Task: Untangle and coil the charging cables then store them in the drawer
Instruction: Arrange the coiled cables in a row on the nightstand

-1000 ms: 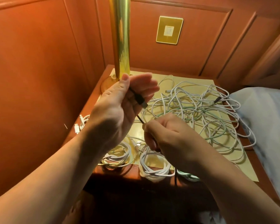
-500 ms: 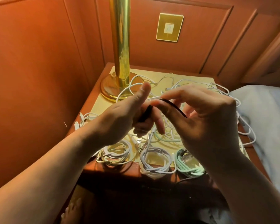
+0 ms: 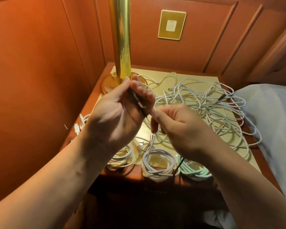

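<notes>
The left hand (image 3: 120,113) was raised palm-up above the nightstand (image 3: 122,175), its fingers bent over a black cable (image 3: 136,102) that ran across the palm, a white tag on the wire near the fingers. Just right of that grip, the right hand (image 3: 180,128) pinched the same black cable between thumb and forefinger where it left the left palm. Beyond and to the right of both hands sprawled the tangle of white cables (image 3: 205,106). Below the grip, along the near edge, lay a coiled white cable (image 3: 158,164), a coiled mint-green cable (image 3: 195,171) beside it, and another white coil (image 3: 122,156) under the left wrist. The brass lamp post (image 3: 121,38) rose behind the left fingers.
</notes>
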`<state>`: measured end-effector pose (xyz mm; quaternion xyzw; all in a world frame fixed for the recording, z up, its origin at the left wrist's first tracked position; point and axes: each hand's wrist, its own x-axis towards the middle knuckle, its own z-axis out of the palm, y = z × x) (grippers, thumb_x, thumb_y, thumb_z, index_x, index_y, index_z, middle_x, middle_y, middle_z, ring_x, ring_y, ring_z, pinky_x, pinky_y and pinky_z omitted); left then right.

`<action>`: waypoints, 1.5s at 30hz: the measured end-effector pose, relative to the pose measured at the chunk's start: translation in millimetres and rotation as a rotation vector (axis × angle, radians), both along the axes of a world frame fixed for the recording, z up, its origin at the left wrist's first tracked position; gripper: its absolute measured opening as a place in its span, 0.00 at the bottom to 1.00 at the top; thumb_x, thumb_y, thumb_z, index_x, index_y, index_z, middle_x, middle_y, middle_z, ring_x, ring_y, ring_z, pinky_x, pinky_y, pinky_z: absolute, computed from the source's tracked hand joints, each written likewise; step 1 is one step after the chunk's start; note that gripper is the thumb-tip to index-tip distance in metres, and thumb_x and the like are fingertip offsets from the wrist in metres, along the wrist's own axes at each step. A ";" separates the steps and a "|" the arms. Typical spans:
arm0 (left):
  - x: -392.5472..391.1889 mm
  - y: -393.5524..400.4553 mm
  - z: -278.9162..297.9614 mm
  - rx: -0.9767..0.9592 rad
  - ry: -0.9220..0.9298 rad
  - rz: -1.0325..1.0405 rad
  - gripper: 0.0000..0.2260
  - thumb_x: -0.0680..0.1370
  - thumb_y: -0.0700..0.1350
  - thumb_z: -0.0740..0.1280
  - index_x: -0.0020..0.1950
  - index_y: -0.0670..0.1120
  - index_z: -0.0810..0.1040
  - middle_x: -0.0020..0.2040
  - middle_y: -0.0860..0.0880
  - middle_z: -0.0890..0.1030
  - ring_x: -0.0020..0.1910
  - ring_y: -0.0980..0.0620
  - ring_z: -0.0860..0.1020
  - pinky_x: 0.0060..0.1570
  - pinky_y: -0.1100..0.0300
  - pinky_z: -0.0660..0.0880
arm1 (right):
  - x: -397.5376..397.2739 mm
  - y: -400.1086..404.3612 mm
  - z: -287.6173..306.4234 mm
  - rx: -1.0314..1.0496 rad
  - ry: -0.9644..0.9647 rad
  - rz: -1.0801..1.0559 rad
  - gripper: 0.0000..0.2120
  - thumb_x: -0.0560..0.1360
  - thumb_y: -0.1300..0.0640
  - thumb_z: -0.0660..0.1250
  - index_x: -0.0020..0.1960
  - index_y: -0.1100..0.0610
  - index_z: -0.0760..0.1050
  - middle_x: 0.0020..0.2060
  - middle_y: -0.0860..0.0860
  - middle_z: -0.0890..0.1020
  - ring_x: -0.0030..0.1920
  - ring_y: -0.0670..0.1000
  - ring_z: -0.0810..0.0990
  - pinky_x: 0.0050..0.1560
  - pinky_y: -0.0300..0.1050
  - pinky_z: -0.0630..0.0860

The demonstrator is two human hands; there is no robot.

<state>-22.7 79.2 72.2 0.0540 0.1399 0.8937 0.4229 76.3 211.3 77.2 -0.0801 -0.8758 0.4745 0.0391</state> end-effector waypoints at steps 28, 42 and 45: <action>2.8 -7.8 -2.7 -0.730 1.270 -0.178 0.34 0.85 0.60 0.47 0.40 0.37 0.80 0.27 0.46 0.68 0.27 0.48 0.66 0.32 0.52 0.65 | 23.4 11.2 14.3 0.459 0.537 -0.231 0.11 0.76 0.44 0.77 0.43 0.51 0.82 0.29 0.41 0.75 0.29 0.45 0.75 0.31 0.31 0.65; -9.2 -19.1 -11.7 -0.065 0.530 -0.723 0.23 0.86 0.52 0.57 0.32 0.47 0.62 0.25 0.51 0.58 0.23 0.53 0.60 0.23 0.59 0.53 | 9.6 11.0 9.8 -0.083 0.269 0.129 0.27 0.81 0.40 0.66 0.46 0.66 0.82 0.26 0.57 0.72 0.26 0.49 0.67 0.27 0.44 0.64; -4.5 -18.3 -5.0 -0.057 0.528 -0.702 0.23 0.86 0.52 0.50 0.33 0.46 0.67 0.23 0.50 0.63 0.25 0.52 0.71 0.29 0.60 0.65 | 5.7 7.5 6.3 -0.143 0.236 0.136 0.29 0.79 0.34 0.63 0.47 0.62 0.80 0.37 0.68 0.79 0.37 0.68 0.77 0.37 0.64 0.75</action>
